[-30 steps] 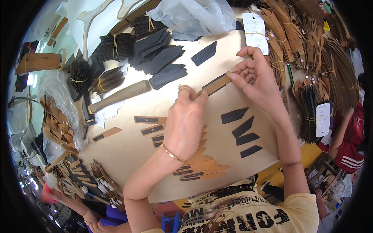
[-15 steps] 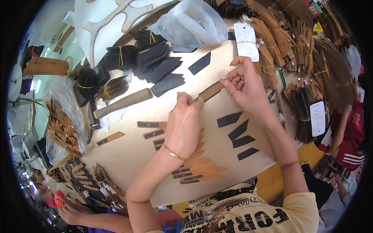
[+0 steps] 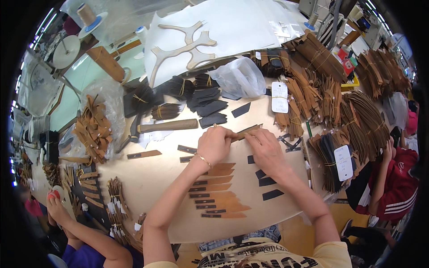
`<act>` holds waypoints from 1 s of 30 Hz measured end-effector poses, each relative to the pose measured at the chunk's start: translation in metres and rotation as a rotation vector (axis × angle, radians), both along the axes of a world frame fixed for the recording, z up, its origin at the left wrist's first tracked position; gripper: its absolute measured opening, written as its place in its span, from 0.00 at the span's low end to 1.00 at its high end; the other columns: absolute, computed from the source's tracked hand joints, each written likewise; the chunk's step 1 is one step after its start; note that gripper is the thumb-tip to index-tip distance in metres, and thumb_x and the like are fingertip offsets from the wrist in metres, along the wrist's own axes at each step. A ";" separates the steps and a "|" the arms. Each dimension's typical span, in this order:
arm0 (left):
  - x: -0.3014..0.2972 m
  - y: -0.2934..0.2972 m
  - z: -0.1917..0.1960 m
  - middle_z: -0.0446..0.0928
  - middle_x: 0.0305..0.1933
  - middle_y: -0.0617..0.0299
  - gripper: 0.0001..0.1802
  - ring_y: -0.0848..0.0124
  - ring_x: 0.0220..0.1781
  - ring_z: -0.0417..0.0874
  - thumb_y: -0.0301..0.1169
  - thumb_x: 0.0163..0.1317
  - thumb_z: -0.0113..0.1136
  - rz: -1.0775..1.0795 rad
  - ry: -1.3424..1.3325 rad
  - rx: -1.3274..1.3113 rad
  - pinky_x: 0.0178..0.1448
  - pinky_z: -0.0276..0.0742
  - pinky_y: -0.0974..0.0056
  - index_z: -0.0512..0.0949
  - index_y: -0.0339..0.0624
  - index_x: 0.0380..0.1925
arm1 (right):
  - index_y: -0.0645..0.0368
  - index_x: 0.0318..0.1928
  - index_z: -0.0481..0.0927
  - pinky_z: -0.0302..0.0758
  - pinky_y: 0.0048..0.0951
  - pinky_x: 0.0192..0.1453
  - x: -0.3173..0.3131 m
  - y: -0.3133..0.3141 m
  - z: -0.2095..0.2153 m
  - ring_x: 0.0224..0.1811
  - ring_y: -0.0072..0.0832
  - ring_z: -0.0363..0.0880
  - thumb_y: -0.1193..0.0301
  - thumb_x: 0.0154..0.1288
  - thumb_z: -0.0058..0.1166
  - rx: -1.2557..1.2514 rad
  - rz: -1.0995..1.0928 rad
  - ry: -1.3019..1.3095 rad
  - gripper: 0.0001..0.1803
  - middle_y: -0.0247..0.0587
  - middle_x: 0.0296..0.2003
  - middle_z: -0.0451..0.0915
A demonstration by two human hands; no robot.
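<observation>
My left hand (image 3: 216, 144) and my right hand (image 3: 268, 152) pinch a narrow brown leather strip (image 3: 247, 131) between them, above the middle of the table. Its far edge looks dark; my fingers cover both ends. Below my left hand lies a row of tan leather strips (image 3: 229, 188), each with a small black piece on its left end. Several black leather pieces (image 3: 267, 180) lie beneath my right hand and forearm. Beyond my hands, one black piece (image 3: 241, 110) lies apart from a loose pile of black pieces (image 3: 211, 108).
A wooden-handled hammer (image 3: 167, 125) rests left of my hands. Far back are a crumpled plastic bag (image 3: 241, 77) and a branching pale tool (image 3: 184, 46). Banded brown strips (image 3: 330, 98) with white tags crowd the right. Other people sit at lower left and right.
My view has shifted, showing more of the far table. Both hands have come closer together on the strip, and the right hand has turned downward over it.
</observation>
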State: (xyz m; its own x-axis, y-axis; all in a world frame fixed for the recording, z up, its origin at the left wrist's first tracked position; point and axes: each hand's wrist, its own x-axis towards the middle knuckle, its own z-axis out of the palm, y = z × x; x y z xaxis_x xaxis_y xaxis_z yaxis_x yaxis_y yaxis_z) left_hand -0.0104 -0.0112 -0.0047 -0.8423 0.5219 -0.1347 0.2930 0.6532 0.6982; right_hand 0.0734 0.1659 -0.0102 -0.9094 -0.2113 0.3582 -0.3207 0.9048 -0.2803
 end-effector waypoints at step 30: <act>0.014 0.011 -0.026 0.79 0.37 0.59 0.04 0.60 0.45 0.78 0.32 0.52 0.69 0.173 0.332 0.085 0.50 0.68 0.57 0.86 0.46 0.25 | 0.65 0.46 0.77 0.78 0.20 0.35 -0.048 0.018 -0.008 0.30 0.18 0.82 0.76 0.64 0.57 -1.152 -0.219 -0.679 0.11 0.38 0.30 0.84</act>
